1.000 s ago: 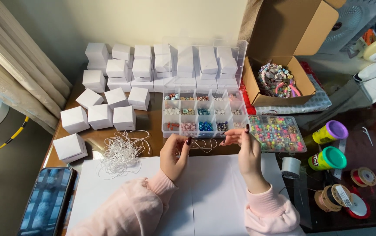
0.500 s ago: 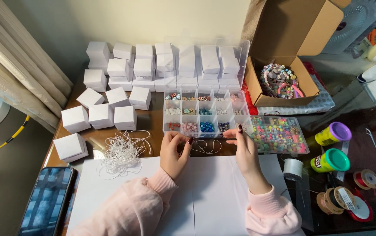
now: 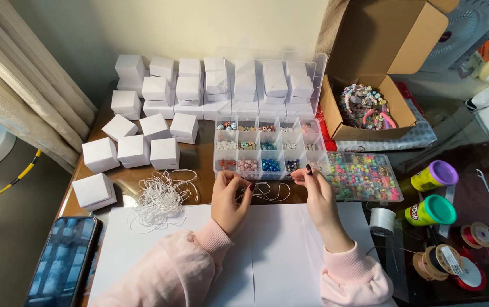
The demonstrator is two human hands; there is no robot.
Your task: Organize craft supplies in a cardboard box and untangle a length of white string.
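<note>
My left hand [image 3: 230,200] and my right hand [image 3: 315,190] are raised over the near edge of a clear bead organiser [image 3: 267,149] with many small compartments. Both pinch a thin white elastic cord [image 3: 271,193] that loops between them onto the white paper sheet [image 3: 278,256]. My right fingertips hold something tiny at the cord's end, too small to identify. Both sleeves are pink.
A tangle of white cord [image 3: 159,199] lies left of my hands. Many white paper boxes [image 3: 159,91] fill the back and left. A cardboard box with bracelets [image 3: 369,105], a tray of pastel beads [image 3: 363,176], two dough tubs [image 3: 432,210], spools [image 3: 471,236] and a phone [image 3: 62,261] surround the sheet.
Both hands have stayed near the organiser's front edge, with small finger movements on the cord; my right hand has shifted slightly left and down.
</note>
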